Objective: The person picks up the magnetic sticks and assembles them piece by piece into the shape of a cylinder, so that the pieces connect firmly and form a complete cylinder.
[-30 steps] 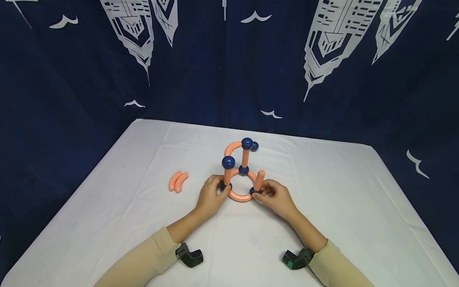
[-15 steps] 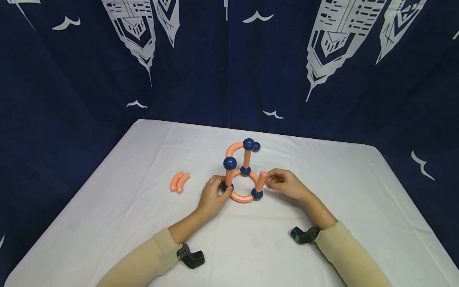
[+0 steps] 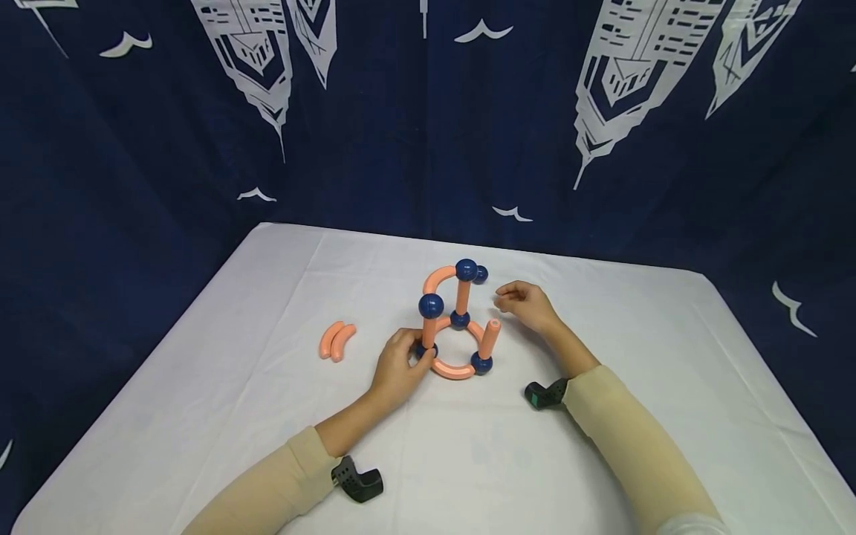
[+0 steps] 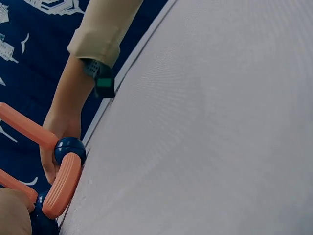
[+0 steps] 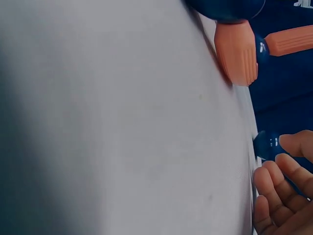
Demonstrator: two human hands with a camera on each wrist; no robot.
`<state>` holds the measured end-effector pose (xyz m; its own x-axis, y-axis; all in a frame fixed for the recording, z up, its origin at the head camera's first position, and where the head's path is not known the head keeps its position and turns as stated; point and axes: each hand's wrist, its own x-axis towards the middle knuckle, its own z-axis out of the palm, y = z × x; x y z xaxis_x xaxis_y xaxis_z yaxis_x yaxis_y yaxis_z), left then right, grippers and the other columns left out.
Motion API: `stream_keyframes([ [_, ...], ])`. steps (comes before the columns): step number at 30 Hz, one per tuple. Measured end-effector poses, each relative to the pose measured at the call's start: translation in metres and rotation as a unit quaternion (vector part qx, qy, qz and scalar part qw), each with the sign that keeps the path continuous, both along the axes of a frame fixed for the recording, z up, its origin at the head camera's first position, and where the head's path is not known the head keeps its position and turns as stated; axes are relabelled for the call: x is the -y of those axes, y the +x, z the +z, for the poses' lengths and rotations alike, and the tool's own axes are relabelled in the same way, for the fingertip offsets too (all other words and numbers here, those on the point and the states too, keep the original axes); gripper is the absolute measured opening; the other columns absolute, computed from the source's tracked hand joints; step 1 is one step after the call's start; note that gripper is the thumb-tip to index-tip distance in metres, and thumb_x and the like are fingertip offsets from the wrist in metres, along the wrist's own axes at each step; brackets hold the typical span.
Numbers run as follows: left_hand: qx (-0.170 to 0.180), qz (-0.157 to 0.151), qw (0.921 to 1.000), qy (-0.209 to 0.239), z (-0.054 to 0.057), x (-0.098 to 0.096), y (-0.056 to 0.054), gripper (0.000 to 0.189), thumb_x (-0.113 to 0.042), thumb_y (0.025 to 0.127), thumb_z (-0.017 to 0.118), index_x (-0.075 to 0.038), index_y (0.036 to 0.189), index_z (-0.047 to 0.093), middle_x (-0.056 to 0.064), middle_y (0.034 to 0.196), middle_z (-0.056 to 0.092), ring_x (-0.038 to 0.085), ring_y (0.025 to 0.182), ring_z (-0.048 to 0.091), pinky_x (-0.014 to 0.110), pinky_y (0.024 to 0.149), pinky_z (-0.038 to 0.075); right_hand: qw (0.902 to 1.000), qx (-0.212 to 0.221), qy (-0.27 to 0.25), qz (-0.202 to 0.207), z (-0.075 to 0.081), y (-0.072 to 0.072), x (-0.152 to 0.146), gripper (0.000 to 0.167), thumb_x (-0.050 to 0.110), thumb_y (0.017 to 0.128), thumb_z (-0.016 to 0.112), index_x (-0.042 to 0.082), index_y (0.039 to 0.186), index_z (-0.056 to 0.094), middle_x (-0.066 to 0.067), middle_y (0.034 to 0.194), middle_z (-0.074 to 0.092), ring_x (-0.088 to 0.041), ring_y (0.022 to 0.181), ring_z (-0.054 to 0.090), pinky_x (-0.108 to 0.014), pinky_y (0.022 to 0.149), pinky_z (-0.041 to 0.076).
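Note:
A small structure of navy balls and orange sticks stands on the table. Its base is a ring of curved sticks [image 3: 453, 370] and balls. My left hand [image 3: 396, 369] pinches the ring's left ball [image 3: 435, 349] between thumb and fingers. A straight stick rises from there to an upper ball [image 3: 431, 305], linked by a curved stick [image 3: 438, 278] to the back upper ball [image 3: 466, 270]. On the right base ball [image 3: 481, 363], a straight stick [image 3: 490, 339] has a bare top. My right hand [image 3: 524, 303], fingers loosely bent and holding nothing, is beside a separate ball [image 3: 481, 275] behind the structure.
Two curved orange sticks [image 3: 337, 342] lie side by side on the white tablecloth [image 3: 267, 297], left of the structure. A dark blue patterned curtain [image 3: 414, 134] hangs behind the table. Each wrist wears a black device [image 3: 357, 480].
My right hand has let go of the right base ball and moved back and up toward the separate ball. My left hand keeps its hold on the left ball.

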<state>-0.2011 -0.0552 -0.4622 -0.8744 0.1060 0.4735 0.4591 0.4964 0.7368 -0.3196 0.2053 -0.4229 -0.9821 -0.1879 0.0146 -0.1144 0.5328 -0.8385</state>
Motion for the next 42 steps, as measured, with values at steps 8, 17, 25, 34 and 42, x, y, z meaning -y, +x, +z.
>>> stream_keyframes([
  [8, 0.005, 0.001, 1.0, -0.001, 0.0, -0.001, -0.001, 0.022, -0.008, 0.087, 0.069, 0.001, 0.107, 0.065, 0.009, 0.097, 0.06, 0.021, 0.085, 0.056, 0.03, 0.072, 0.047, 0.9986, 0.002, 0.034, -0.039, 0.0, -0.021, 0.011, 0.04, 0.02, 0.089, 0.069, -0.004, 0.12, 0.059, -0.014, 0.103, 0.063, -0.02, 0.086, 0.056, -0.027, 0.074, 0.044],
  [17, 0.014, 0.003, 0.9999, -0.002, 0.0, -0.002, -0.001, 0.023, -0.008, 0.087, 0.069, 0.002, 0.107, 0.065, 0.009, 0.098, 0.06, 0.02, 0.085, 0.056, 0.029, 0.071, 0.047, 0.9949, 0.03, 0.08, -0.054, 0.001, -0.037, 0.021, 0.054, 0.031, 0.089, 0.069, 0.0, 0.13, 0.053, -0.017, 0.109, 0.061, -0.024, 0.09, 0.057, -0.033, 0.077, 0.044],
  [25, 0.022, 0.001, 0.9997, -0.003, 0.003, -0.001, 0.001, 0.024, -0.008, 0.087, 0.069, 0.002, 0.108, 0.065, 0.01, 0.1, 0.06, 0.021, 0.088, 0.057, 0.029, 0.073, 0.047, 0.9906, 0.037, 0.126, -0.039, 0.009, -0.042, 0.03, 0.065, 0.035, 0.089, 0.068, 0.002, 0.14, 0.046, -0.02, 0.115, 0.06, -0.026, 0.09, 0.059, -0.035, 0.077, 0.047],
  [34, 0.019, 0.002, 0.9998, -0.002, 0.004, -0.001, 0.0, 0.024, -0.008, 0.086, 0.069, 0.003, 0.107, 0.065, 0.011, 0.099, 0.061, 0.021, 0.086, 0.057, 0.029, 0.072, 0.047, 0.9874, 0.014, 0.152, -0.041, 0.003, -0.048, 0.034, 0.057, 0.033, 0.091, 0.065, 0.005, 0.138, 0.051, -0.019, 0.113, 0.06, -0.028, 0.092, 0.054, -0.036, 0.078, 0.045],
  [42, 0.022, 0.004, 0.9997, -0.007, 0.003, 0.0, 0.0, 0.024, -0.009, 0.087, 0.069, 0.003, 0.107, 0.065, 0.011, 0.1, 0.06, 0.021, 0.086, 0.056, 0.03, 0.073, 0.047, 0.9909, 0.012, 0.114, -0.071, 0.001, -0.043, 0.034, 0.047, 0.032, 0.088, 0.067, -0.002, 0.117, 0.053, -0.015, 0.101, 0.055, -0.024, 0.085, 0.05, -0.031, 0.071, 0.042],
])
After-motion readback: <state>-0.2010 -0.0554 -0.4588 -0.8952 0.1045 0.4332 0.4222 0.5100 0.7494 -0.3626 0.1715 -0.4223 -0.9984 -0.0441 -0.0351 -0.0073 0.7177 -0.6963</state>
